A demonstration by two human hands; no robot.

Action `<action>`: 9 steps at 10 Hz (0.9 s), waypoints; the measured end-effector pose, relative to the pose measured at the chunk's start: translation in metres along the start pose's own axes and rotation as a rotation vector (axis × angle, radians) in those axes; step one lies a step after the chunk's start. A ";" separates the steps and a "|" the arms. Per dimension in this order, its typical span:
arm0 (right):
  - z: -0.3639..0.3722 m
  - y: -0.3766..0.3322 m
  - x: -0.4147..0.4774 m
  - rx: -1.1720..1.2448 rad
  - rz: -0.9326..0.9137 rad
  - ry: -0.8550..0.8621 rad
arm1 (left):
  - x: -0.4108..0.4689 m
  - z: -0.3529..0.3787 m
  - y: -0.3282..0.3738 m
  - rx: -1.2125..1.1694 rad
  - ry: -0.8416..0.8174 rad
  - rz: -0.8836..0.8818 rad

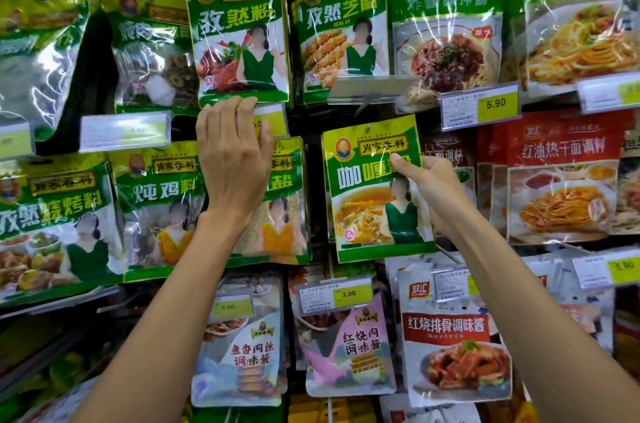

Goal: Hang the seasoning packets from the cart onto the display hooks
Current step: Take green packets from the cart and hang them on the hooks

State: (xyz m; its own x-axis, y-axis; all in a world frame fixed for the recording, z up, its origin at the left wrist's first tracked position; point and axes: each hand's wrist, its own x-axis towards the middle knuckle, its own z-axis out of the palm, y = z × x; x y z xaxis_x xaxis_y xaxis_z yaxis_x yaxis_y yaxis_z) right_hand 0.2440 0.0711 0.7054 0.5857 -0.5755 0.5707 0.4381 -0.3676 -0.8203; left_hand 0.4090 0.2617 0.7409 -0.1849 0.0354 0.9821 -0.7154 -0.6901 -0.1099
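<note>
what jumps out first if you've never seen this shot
The right hand pinches a yellow-green soup-picture packet by its right edge, at the centre of the view. Left of it, the left hand rests its fingers on a price tag. Behind both hangs a wall of green packets, with red noodle packets at the right.

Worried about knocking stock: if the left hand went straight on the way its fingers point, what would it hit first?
Probably the green packet just above the left hand, though depth is unclear.
</note>
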 end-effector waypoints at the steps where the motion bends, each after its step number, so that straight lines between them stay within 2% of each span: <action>1: 0.003 0.004 0.004 -0.011 -0.004 0.032 | 0.000 0.001 0.000 -0.007 0.003 0.001; 5: 0.021 0.022 0.029 -0.399 -0.081 0.305 | 0.000 0.000 -0.001 -0.012 -0.007 -0.002; 7: 0.020 0.020 0.020 -0.581 -0.083 0.332 | 0.001 -0.005 0.002 -0.032 -0.055 -0.014; 9: -0.002 0.018 -0.010 -0.590 -0.136 0.426 | -0.001 -0.017 0.008 -0.067 -0.039 -0.017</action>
State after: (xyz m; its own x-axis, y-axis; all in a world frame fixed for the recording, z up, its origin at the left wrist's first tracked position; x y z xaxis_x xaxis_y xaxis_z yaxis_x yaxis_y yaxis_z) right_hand 0.2442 0.0685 0.6853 0.1846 -0.6865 0.7033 -0.0217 -0.7183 -0.6954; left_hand 0.3918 0.2680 0.7363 -0.1473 0.0175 0.9889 -0.7618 -0.6397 -0.1021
